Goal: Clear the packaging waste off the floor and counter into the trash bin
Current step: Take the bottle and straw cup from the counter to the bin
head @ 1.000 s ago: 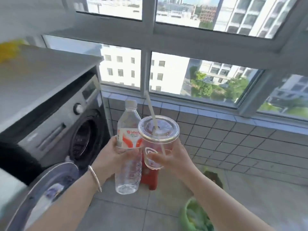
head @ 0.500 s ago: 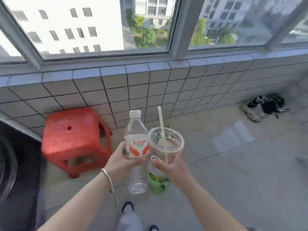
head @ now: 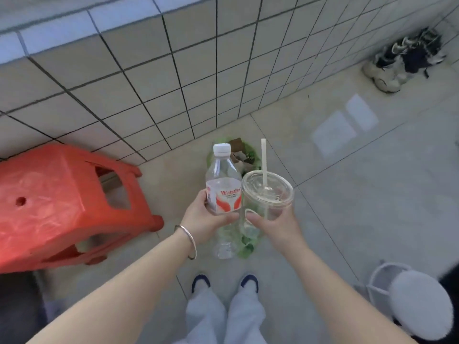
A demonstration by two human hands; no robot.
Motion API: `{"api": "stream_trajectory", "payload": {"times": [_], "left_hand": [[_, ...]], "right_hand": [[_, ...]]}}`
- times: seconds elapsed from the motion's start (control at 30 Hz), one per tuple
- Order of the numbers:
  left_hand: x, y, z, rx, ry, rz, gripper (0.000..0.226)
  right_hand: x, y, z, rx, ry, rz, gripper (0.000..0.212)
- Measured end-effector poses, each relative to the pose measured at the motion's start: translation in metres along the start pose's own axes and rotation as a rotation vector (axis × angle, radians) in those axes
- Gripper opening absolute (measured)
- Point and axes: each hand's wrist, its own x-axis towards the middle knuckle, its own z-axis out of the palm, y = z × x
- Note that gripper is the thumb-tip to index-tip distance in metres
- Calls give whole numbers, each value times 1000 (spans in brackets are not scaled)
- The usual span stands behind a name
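My left hand (head: 201, 220) grips a clear plastic water bottle (head: 222, 187) with a white cap and a red-and-white label, held upright. My right hand (head: 273, 227) holds a clear plastic cup (head: 267, 194) with a domed lid and a white straw. Both are held side by side, touching, directly above a trash bin lined with a green bag (head: 246, 152) that stands on the floor by the tiled wall. Brown scraps of waste lie inside the bin. Most of the bin is hidden behind the bottle, cup and hands.
A red plastic stool (head: 57, 207) stands at the left against the tiled wall (head: 149, 78). Shoes (head: 402, 60) lie at the far right corner. A grey and white object (head: 412, 299) sits at the lower right. My feet (head: 224, 284) are just before the bin.
The view has tilted down from the windows to the floor. The bin now lies right under the bottle and cup. Both hands keep their grip.
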Motion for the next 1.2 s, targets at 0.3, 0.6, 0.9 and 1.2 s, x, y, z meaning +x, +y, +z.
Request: {"api": "stream_trajectory", "payload": {"times": [0.3, 0.6, 0.9, 1.2], "left_hand": [[137, -109, 50, 56, -8, -57, 64], [220, -225, 95, 25, 189, -85, 62], [266, -287, 136, 123, 211, -199, 64], [284, -320, 150, 184, 51, -401, 53]], "right_hand": [[132, 137, 36, -52, 67, 110, 101], [213, 261, 77, 0, 192, 274, 91], [248, 304, 106, -94, 242, 309, 74], [254, 341, 122, -36, 165, 427, 62]]}}
